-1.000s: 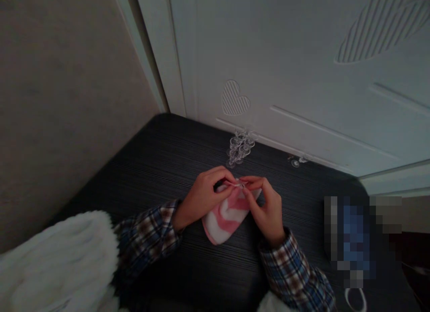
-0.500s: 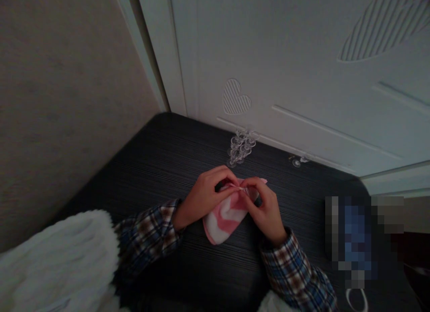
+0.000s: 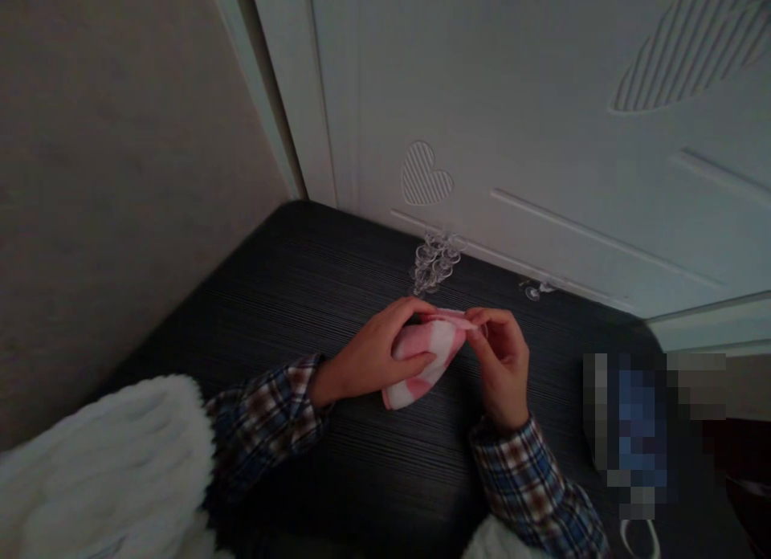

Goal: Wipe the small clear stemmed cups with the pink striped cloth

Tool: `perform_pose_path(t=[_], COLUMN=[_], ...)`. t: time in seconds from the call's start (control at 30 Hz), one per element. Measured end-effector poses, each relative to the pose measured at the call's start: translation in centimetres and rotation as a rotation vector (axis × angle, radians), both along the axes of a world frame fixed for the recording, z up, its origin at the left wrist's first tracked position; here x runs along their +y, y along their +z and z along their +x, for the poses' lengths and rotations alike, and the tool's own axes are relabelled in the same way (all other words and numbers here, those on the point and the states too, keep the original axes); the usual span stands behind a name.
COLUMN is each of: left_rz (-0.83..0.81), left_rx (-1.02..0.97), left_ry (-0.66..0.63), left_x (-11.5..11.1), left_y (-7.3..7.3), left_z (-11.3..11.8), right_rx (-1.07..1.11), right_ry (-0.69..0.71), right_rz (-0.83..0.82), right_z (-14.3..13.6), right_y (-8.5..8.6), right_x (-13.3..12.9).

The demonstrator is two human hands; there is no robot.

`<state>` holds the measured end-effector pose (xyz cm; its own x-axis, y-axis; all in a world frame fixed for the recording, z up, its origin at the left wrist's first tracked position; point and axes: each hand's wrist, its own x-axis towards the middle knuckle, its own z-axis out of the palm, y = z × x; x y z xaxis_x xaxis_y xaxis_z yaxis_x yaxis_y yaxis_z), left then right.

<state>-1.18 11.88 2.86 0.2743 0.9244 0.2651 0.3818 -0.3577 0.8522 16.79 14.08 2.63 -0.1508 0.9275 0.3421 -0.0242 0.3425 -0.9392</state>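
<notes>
A small, soft pink-and-white cloth (image 3: 441, 346), folded or pouch-like, is held between both hands just above the dark tabletop. My left hand (image 3: 385, 346) wraps around its left side, thumb across the front and fingers behind. At its upper right corner, my right hand (image 3: 501, 354) pinches the pink edge between thumb and fingertips. A thin pale loop shows beside those fingertips, too small to make out clearly. Beyond the cloth, near the door panel, stands a cluster of small clear stemmed cups (image 3: 434, 262).
Another clear stemmed piece (image 3: 533, 291) is by the white panel (image 3: 511, 125) at the back. A blurred-out bluish object (image 3: 642, 430) sits at the right edge of the black table (image 3: 259, 302), with a white loop (image 3: 640, 539) below it. A wall (image 3: 120, 181) borders the left.
The cloth has turned and risen slightly to the right. My left hand has shifted from pinching the top edge to gripping the side; my right hand has moved right along the edge.
</notes>
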Motion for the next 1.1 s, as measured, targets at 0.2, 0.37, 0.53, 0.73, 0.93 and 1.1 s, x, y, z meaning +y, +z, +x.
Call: perform_pose_path(t=[0.2,0.37,0.53,0.73,0.93,1.1], left_rz=[0.023,0.023,0.029,0.147,0.379,0.486], left_rx=[-0.033,-0.116,-0.164,-0.191,-0.077,0.016], left_ry=[0.062,0.073,0.098,0.187,0.164,0.073], left_x=[-0.25,-0.25,-0.38,-0.23,-0.54,-0.81], left_y=[0.42,0.06,-0.18,-0.21,0.0,-0.21], left_z=[-0.09,-0.35,-0.29,-0.16,-0.56,-0.74], right_rx=[0.122,0.119,0.173,0.236,0.209,0.315], right_ry=[0.041,0.132,0.19,0.079,-0.049,-0.026], right_rz=[-0.084,-0.202,-0.334,-0.331,-0.22,-0.287], right_z=[-0.18,0.03,-0.14,-0.47,-0.34,-0.19], right_y=[-0.2,-0.16,-0.32,-0.48,-0.8,-0.8], right_x=[-0.03,0.04,-0.06,0.08,0.35,0.4])
